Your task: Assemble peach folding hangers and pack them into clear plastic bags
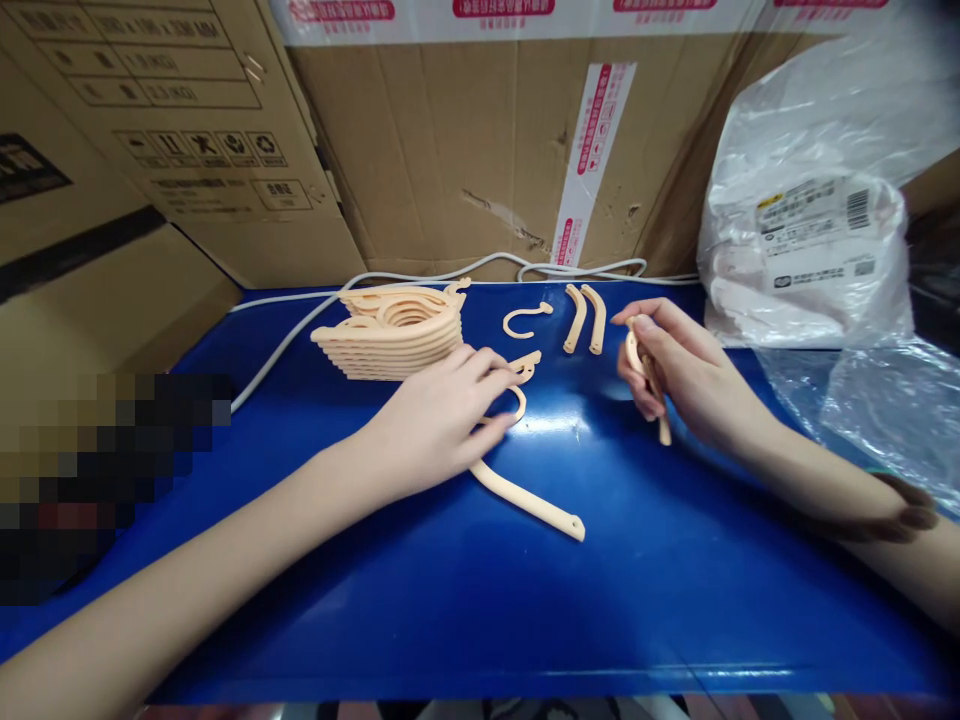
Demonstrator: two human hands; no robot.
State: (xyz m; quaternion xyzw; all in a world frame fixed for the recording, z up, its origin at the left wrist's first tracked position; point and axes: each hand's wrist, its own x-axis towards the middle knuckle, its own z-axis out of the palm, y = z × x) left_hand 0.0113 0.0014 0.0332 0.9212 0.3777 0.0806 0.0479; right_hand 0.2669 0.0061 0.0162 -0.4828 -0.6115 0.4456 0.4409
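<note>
My left hand [457,405] is low over loose beige hanger parts, its fingers bent down and apart, the thumb away from the forefinger. Just under its fingertips lies a hook [520,402], partly covered. A long hanger arm [529,500] runs out from beneath the palm toward the front right. A small hanger piece [527,366] shows beyond the fingers. Held above the table, my right hand [671,360] is closed around a beige hanger part [634,350]. Its lower end [664,430] pokes out below the fingers; the palm hides the rest.
Folded beige hangers [390,345] are stacked behind my left hand. A separate hook [529,318] and two short curved arms [585,320] lie farther back on the blue table [420,610]. Cardboard boxes [450,150], a white cable [300,345] and a plastic bag [810,230] border it.
</note>
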